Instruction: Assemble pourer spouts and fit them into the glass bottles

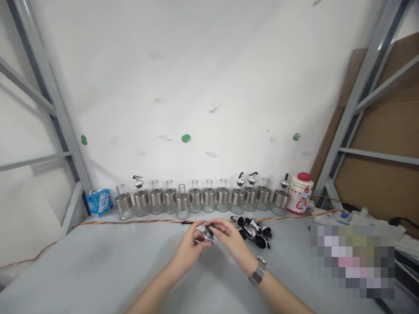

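Observation:
Between my two hands, above the table, is a silver-and-black pourer stopper [208, 234]. My left hand [193, 242] grips its silver base from the left. The fingers of my right hand [227, 234] pinch its black top; a watch is on that wrist. A pile of loose pourer stoppers [253, 231] lies just right of my right hand. Behind, along the wall, stands a row of glass bottles with steel sleeves [195, 196]. Several bottles have open necks; others carry stoppers, such as the stoppered bottle [141, 198] near the left end.
A blue carton [99, 203] stands left of the bottles, a white jar with a red lid [299, 194] right of them. A twisted red-yellow wire [137, 221] runs across the grey table [98, 266]. Cables, white items and a blurred-out patch [355, 261] lie at right. Metal posts flank both sides.

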{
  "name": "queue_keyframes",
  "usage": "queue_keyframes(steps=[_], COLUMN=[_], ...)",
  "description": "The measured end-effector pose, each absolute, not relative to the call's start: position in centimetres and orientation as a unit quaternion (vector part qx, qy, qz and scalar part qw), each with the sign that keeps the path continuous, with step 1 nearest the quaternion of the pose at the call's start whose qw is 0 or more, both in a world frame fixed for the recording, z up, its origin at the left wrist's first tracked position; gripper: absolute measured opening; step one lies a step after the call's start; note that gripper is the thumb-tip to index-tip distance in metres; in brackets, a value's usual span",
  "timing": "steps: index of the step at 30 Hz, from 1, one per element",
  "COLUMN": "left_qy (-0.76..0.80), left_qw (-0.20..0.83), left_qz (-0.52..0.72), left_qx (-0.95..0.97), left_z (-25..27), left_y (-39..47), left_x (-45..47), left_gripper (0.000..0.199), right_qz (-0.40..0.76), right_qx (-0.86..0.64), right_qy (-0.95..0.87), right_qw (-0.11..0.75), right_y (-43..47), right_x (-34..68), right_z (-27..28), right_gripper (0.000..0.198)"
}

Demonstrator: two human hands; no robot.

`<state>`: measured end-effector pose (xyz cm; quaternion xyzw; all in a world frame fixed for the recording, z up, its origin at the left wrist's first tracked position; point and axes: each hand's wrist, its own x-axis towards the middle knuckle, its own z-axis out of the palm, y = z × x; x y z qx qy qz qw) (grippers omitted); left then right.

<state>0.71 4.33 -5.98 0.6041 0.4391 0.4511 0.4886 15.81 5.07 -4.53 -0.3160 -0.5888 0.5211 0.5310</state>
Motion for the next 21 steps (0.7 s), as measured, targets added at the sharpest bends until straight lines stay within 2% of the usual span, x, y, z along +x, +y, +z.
queue_keyframes(steps=[6,11,15,21], left_qy=[0.416,0.439,0.429,0.418], left_qw=[0.482,0.432,0.433,0.435], left_qz=[0.457,0.437,0.446,0.466], left_qx=[0.621,0.655,0.655,0.647], left_z=[-6.2,-5.8,-5.2,-4.9], left_y=[4.1,3.9,3.6,3.1], left_x=[0.6,0.5,0.6,0.7], left_gripper=[0.055,0.054,0.055,0.046], right_qz=[0.497,0.445,0.455,0.424], right_qx=[-0.319,-0.334,-0.330,-0.337], right_qy=[-0.621,-0.662,-0.649,-0.667], right_qw=[0.516,0.501,0.512,0.512], right_y=[4.7,4.4,4.2,3.8], right_x=[16.1,16.2,15.9,15.9], right_z=[-4.1,-4.0,-3.8,-3.8], right_gripper=[0.021,0.016,0.014,0.013])
